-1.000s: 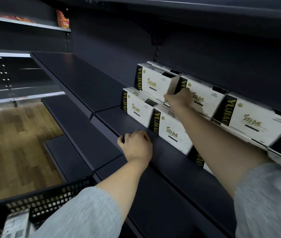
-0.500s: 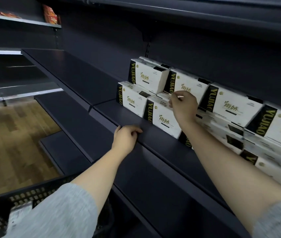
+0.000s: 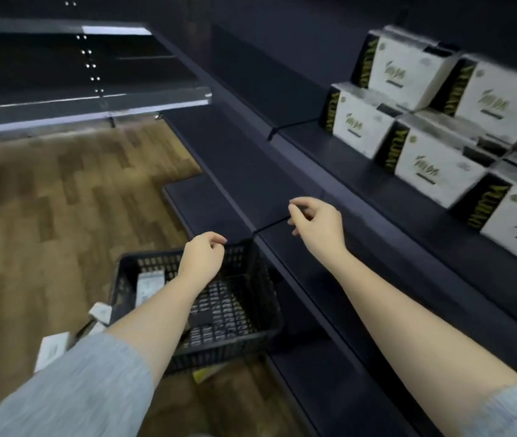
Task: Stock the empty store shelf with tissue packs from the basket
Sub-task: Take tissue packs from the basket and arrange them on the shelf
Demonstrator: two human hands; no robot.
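- Your right hand (image 3: 315, 225) is off the tissue packs (image 3: 433, 159) it was touching half a second ago; it now hangs in front of the lower shelf edge, fingers loosely curled, thumb and forefinger near each other, nothing between them.
- Your left hand (image 3: 202, 258) has let go of the shelf lip it was gripping. It sits above the far rim of the basket (image 3: 250, 329), fingers loosely bent, holding nothing.
- Your head has tipped down: the basket is now in full view.
- Reading: the last pack looks placed and released, and you are likely going back for another.
- Stocked packs: on the upper shelf (image 3: 329, 146) at right, stacked two high, in a row running away along the shelf. Printed white fronts face out toward the aisle, dark lettered ends toward the left. Long axis of each runs along the shelf front.
- Much bare shelf remains left of the row, so stocking is unfinished by my judgement.
- Remaining stock: one pale pack (image 3: 150, 287) lies inside the basket at its left side, long axis roughly front to back, blurred. More pale packs (image 3: 52, 348) lie on the wooden floor (image 3: 45, 216) just left of the basket; their facing is unreadable.
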